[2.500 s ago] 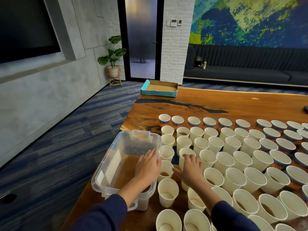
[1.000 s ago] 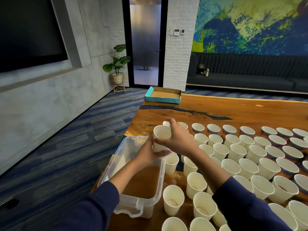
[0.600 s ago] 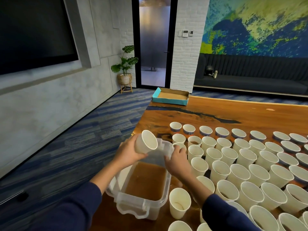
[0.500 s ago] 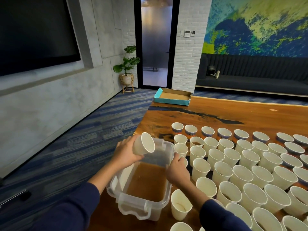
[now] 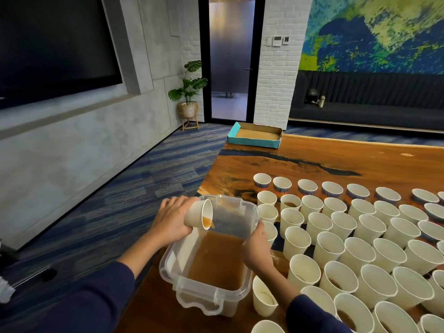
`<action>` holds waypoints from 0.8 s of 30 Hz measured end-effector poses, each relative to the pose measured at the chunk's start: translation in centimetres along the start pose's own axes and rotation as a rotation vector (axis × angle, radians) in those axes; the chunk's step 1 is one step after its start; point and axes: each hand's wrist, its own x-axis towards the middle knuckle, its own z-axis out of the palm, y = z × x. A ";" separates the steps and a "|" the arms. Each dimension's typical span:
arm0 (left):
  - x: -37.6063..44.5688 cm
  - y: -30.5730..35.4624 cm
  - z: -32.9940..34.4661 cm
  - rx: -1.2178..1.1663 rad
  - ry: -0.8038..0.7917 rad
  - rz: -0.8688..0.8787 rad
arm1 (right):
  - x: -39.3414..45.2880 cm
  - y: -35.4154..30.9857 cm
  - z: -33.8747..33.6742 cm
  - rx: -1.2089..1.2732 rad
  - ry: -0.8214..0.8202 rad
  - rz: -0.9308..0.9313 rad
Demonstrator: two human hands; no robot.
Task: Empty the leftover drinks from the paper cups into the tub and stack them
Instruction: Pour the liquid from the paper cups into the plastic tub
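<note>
The left hand (image 5: 171, 221) grips a tipped paper cup (image 5: 199, 217) over the clear plastic tub (image 5: 211, 301) — brown drink spills out. The right hand (image 5: 255, 248) clasps the tub's right rim on the worktop (image 5: 336, 157).

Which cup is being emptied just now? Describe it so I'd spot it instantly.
Find the clear plastic tub at the wooden table's left edge. Above its far left rim, the left hand grips a white paper cup. Unlike the upright cups, it is tipped sideways, with brown liquid spilling from its lip.

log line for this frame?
step: pouring | left hand: tips paper cup over tub | right hand: holds tub rim
</note>
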 end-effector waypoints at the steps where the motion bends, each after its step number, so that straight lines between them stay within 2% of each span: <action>1: 0.0 -0.1 -0.1 0.011 0.000 0.007 | 0.1 0.1 0.1 0.013 -0.004 0.001; 10: 0.5 0.0 -1.0 0.139 -0.023 0.064 | 0.3 0.3 0.4 0.033 -0.030 0.013; 24: 2.1 -0.3 -2.7 0.264 0.048 0.199 | 0.0 0.2 0.0 -0.033 -0.004 0.038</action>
